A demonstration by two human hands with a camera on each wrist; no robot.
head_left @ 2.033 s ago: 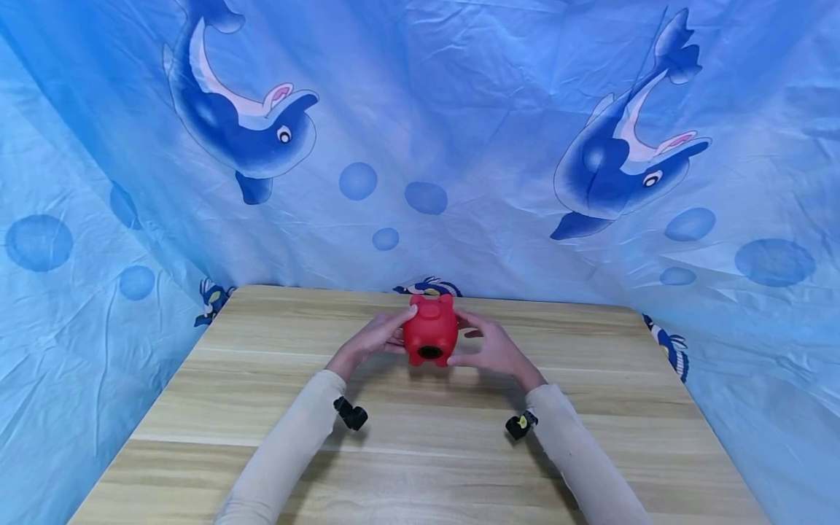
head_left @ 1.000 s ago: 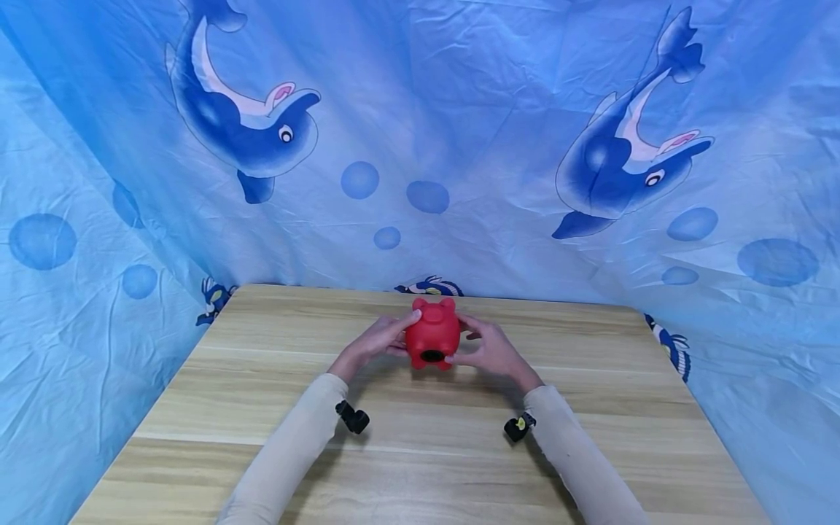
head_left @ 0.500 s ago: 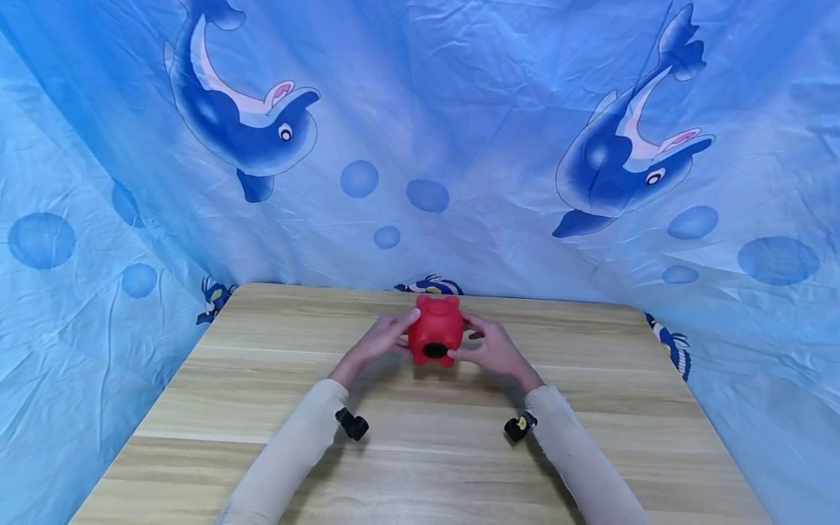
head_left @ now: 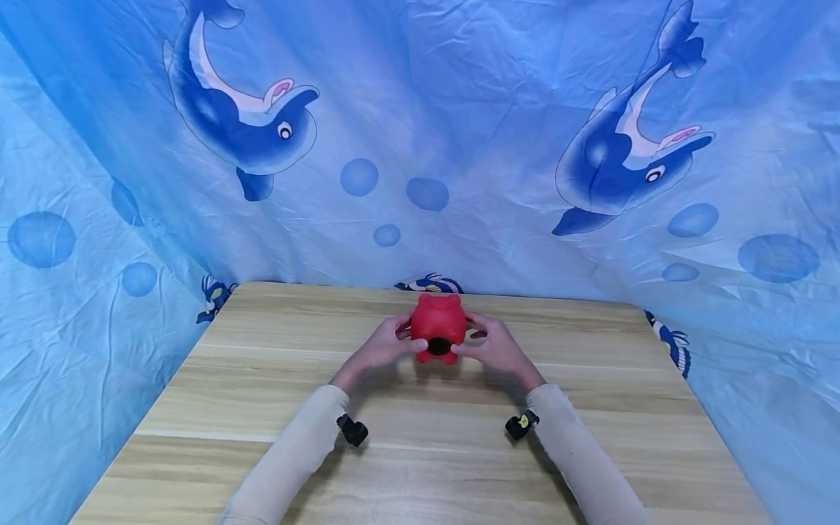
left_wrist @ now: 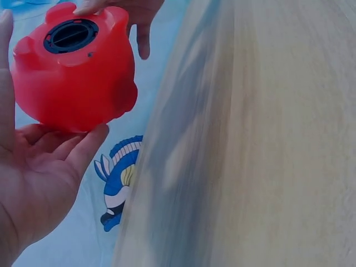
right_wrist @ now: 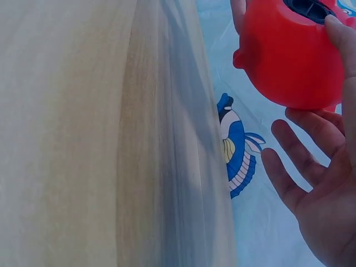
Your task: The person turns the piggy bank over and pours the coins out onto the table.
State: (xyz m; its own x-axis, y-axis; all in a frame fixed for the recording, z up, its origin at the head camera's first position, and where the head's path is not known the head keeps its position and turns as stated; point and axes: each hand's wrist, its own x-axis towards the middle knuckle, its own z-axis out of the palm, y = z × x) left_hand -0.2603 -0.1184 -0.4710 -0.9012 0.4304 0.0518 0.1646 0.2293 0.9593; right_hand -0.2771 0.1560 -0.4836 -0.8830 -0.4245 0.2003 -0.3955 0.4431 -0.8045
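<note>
A red piggy bank [head_left: 438, 319] is held up between both hands over the far middle of the table. Its underside, with a round black plug [left_wrist: 70, 35] and stubby feet, is turned toward the person. My left hand [head_left: 387, 343] grips the left side, thumb near the plug and fingers behind. On the opposite side my right hand [head_left: 492, 345] grips it, with the thumb [right_wrist: 339, 34] at the plug's edge and the fingertips against the body. In the right wrist view some of the right fingers are spread apart from the piggy bank.
The wood-grain table [head_left: 420, 452] ends just beyond the hands. Behind and beside it hangs a blue cloth [head_left: 485, 131] printed with dolphins and bubbles. Small black cameras [head_left: 353, 430] sit on both wrists.
The piggy bank has shifted slightly right and tipped so more of the plug side shows. My left thumb has moved from its upper side down beside the plug. The right hand has barely moved.
</note>
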